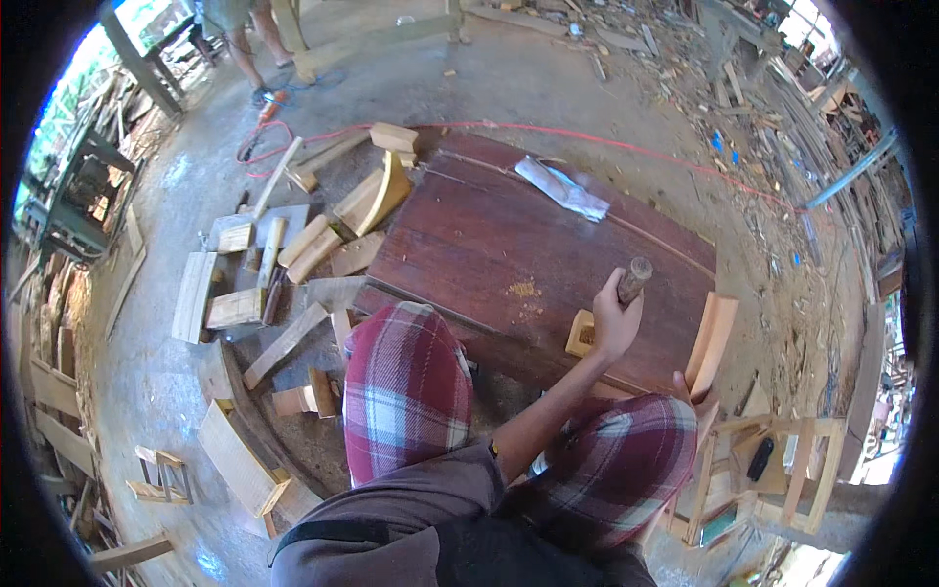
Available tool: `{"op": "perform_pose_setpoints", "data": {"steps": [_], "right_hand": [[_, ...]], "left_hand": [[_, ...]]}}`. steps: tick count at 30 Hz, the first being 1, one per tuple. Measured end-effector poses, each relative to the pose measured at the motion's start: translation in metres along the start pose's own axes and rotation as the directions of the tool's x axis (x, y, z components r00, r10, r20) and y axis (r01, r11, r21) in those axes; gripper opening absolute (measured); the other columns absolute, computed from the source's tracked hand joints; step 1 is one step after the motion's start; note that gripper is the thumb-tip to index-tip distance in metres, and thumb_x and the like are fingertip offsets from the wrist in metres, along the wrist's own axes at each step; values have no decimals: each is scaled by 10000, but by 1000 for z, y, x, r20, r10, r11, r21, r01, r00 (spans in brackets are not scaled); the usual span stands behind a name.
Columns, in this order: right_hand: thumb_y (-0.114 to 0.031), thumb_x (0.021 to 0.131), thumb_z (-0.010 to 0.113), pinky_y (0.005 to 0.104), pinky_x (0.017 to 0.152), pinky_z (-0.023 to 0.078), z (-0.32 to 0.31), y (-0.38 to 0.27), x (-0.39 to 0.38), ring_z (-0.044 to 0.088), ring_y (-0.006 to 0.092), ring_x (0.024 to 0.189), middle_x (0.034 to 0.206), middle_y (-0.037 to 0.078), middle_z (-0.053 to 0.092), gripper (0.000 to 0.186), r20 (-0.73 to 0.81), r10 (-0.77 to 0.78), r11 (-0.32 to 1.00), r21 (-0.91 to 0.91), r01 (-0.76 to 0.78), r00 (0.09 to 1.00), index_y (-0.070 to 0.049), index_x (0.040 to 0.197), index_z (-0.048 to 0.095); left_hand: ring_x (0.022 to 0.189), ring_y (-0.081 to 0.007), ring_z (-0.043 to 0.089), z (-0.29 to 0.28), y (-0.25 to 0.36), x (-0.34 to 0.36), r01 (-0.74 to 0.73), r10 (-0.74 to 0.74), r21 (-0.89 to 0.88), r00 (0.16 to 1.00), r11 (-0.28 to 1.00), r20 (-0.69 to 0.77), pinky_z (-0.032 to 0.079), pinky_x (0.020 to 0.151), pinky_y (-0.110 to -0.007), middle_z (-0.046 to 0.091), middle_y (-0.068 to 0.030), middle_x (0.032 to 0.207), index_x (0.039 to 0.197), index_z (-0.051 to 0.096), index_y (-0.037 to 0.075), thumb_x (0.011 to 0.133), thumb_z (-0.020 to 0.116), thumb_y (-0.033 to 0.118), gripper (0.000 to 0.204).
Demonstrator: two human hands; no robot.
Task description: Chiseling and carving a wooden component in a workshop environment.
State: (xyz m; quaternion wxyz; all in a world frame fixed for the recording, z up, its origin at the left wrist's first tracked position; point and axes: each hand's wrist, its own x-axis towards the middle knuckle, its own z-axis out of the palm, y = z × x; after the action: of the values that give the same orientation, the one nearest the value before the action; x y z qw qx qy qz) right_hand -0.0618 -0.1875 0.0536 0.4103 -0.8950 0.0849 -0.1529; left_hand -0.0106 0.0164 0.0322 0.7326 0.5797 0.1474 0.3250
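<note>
My left hand (616, 318) is wrapped round a short, thick, round wooden handle (641, 268), its worn end facing up. The lower part of the tool is hidden by the fist. Just left of that wrist, a small yellowish wooden block (581, 334) with a dark recess sits on the reddish-brown wooden bench (460, 245); whether it joins the handle I cannot tell. Beside my right knee, my right hand (690, 391) grips the near end of a pale orange-brown wooden piece (712, 342) at the bench's right edge. Much of that hand is hidden by the knee.
Wood shavings (523, 290) and a crumpled plastic sheet (562, 188) lie on the bench. Cut blocks (311, 249) and a curved piece (381, 196) crowd its left. A red cord (587, 132) runs behind. A wooden frame (822, 479) stands at right; a person's legs (256, 49) show far left.
</note>
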Motion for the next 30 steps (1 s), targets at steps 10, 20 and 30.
{"op": "perform_pose_setpoints", "data": {"steps": [10, 20, 30], "right_hand": [[-398, 711, 838, 421, 843, 512, -10, -62, -12, 676, 317, 935, 981, 218, 695, 639, 284, 85, 979, -202, -27, 955, 52, 1104, 612], [-475, 689, 820, 437, 866, 516, 13, 7, 0, 662, 380, 1025, 1045, 260, 679, 762, 398, 204, 959, -265, -100, 894, 52, 1177, 566], [-614, 707, 736, 484, 790, 517, 53, 46, 10, 652, 442, 955, 984, 276, 672, 792, 342, 36, 965, -256, 56, 939, 26, 1136, 552]], "left_hand": [[666, -130, 551, -6, 9, -3, -54, 54, 55, 998, 997, 12, 442, 602, -317, 553, -114, 713, 965, 531, -4, 844, 598, 17, 140], [676, -304, 632, -19, 8, -10, -82, 49, 254, 990, 964, 135, 467, 604, -376, 610, -170, 758, 1021, 546, 8, 815, 619, 38, 220], [672, -162, 569, -35, 7, 29, -302, 310, 312, 950, 901, 27, 484, 627, -339, 586, -64, 726, 913, 548, 33, 851, 623, 56, 101]]}}
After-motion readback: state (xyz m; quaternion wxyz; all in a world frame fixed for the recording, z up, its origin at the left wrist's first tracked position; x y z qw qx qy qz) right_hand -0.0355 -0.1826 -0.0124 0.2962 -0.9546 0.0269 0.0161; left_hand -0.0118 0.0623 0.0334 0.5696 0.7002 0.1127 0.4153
